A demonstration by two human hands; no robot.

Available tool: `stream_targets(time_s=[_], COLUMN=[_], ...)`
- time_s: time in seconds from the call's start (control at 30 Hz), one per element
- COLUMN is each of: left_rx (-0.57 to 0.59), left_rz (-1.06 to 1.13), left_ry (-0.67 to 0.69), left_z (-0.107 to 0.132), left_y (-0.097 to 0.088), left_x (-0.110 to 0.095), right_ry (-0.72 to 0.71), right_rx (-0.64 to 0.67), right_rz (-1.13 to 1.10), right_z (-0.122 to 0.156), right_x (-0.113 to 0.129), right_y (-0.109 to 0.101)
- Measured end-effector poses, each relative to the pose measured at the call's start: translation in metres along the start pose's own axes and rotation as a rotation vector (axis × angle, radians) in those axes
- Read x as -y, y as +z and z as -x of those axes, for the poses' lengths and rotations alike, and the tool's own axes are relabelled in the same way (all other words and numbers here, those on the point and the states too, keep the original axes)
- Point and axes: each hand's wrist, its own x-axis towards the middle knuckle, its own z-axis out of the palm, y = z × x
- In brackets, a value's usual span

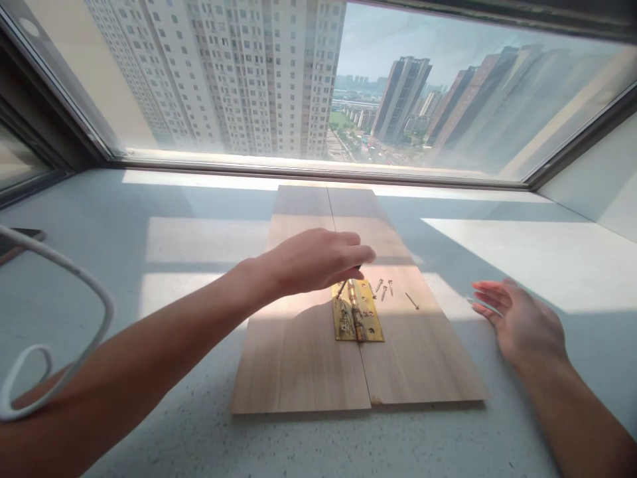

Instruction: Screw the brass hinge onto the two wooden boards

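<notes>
Two pale wooden boards point(298, 358) lie side by side on a speckled white sill. A brass hinge point(358, 322) rests across their seam. Several small screws point(383, 287) lie just beyond it, and one thin nail or screw point(412, 301) lies apart to the right. My left hand point(313, 260) reaches over the hinge's top end, palm down, with its fingers pressed together; a thin dark piece shows under the fingertips. My right hand point(517, 318) rests on the sill just right of the boards, with its fingers stretched out. A thin grey sliver lies at its fingertips.
A white cable point(84, 285) loops across the left foreground. A dark flat device point(20, 238) lies at the far left edge. A wide window point(318, 86) with a dark frame runs behind the boards, and a wall rises at the right.
</notes>
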Motion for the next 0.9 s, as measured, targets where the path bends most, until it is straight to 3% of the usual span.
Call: stream_targets(time_s=[0.17,0.4,0.57,0.8,0.9], left_rx=[0.169,0.143,0.173,0.454,0.454], left_rz=[-0.034,-0.202,-0.322,0.022,0.063], left_ry=[-0.055,-0.156,-0.388,-0.455,-0.425], left_z=[-0.016,-0.018,-0.023,-0.009,-0.011], left_y=[-0.013,-0.011,-0.012,-0.035,-0.040], left_x=[0.000,-0.001,-0.013,-0.021,-0.021], right_ry=[-0.007,0.033,0.029,0.027,0.016], right_rx=[-0.021,0.045,0.085,0.169,0.179], right_rz=[-0.006,0.024,0.057,0.111,0.135], right_z=[-0.003,0.007,0.014,0.022,0.023], right_x=[0.004,0.012,0.016,0.019,0.018], right_y=[-0.003,0.001,0.005,0.008,0.010])
